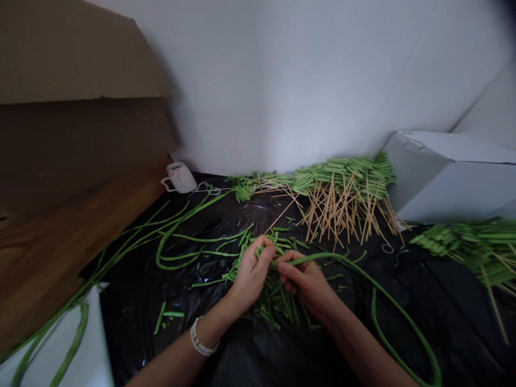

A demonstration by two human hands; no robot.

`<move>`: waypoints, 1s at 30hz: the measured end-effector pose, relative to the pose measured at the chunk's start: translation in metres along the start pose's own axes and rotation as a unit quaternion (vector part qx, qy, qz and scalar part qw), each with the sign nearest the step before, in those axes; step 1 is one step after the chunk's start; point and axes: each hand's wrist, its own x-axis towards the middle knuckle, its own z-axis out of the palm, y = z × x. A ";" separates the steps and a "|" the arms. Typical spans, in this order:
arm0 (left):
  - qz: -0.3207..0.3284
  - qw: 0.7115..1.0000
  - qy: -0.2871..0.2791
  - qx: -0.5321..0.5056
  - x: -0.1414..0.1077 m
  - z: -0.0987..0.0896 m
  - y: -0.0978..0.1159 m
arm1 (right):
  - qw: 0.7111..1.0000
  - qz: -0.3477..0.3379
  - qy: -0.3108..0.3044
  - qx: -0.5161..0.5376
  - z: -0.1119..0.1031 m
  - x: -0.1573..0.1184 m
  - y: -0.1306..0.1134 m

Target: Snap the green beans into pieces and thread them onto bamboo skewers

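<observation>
My left hand [252,271] and my right hand [304,285] meet low in the middle of the view, above a heap of cut green bean pieces [274,301]. A long green bean [363,279] curves away to the right from my right hand, whose fingers pinch it. Its end runs toward my left hand, whose curled fingers close around it and hide the tip. Behind my hands, bundles of bean pieces threaded on bamboo skewers [342,207] lie in a spread-out row. More uncut long beans [189,236] trail off to the left.
Black plastic sheeting [403,301] covers the work surface, with a wooden board [52,258] at left. A white mug [179,177] and a thin wire stand at the back. Cardboard [80,80] rises at left, a white box [447,177] at right, beside another skewered pile [471,247].
</observation>
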 end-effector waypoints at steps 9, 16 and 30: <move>-0.001 0.988 -0.134 0.074 0.011 -0.016 0.006 | 0.991 -0.073 0.092 0.061 -0.014 0.005 -0.017; -0.161 0.838 -0.514 -0.090 0.008 -0.036 0.022 | 0.982 -0.054 0.104 0.147 -0.015 0.008 -0.022; -0.232 0.932 -0.267 -0.074 0.013 -0.026 0.008 | 0.999 -0.034 0.032 0.025 -0.008 0.002 -0.012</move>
